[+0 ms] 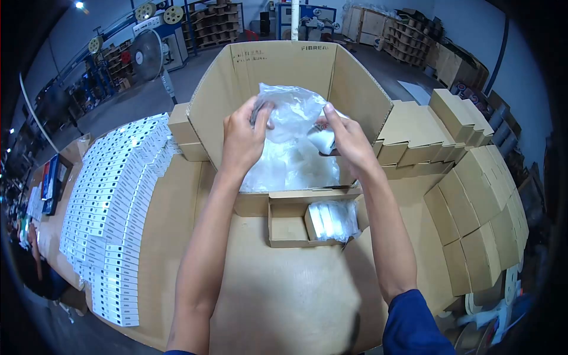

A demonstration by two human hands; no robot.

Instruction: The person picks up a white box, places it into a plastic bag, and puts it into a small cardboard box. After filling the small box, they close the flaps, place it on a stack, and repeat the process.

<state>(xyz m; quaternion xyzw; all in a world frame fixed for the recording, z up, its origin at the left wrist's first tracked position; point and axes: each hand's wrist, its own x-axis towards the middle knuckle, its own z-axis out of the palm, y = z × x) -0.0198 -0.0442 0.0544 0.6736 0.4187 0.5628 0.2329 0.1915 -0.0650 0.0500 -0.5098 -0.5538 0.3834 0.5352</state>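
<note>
My left hand (244, 133) pinches one side of a clear plastic bag (291, 109) above the large open carton (358, 89). On the other side, my right hand (350, 141) has its thumb at the bag's edge, and its fingers curl around a white object (321, 139) with some dark print. Whether that object is inside the bag cannot be told. Below both hands, more clear plastic bags (290, 168) lie in the carton. Nearer me stands a small open cardboard box (287, 241), its right part holding several white pieces in plastic (332, 220).
Rows of stacked white boxes (115, 219) cover the left side of the table (266, 296). Brown cardboard boxes (473, 201) are stacked on the right, with more (408, 127) behind them. A fan (148, 56) stands beyond the table, and part of a person (35, 260) shows at far left.
</note>
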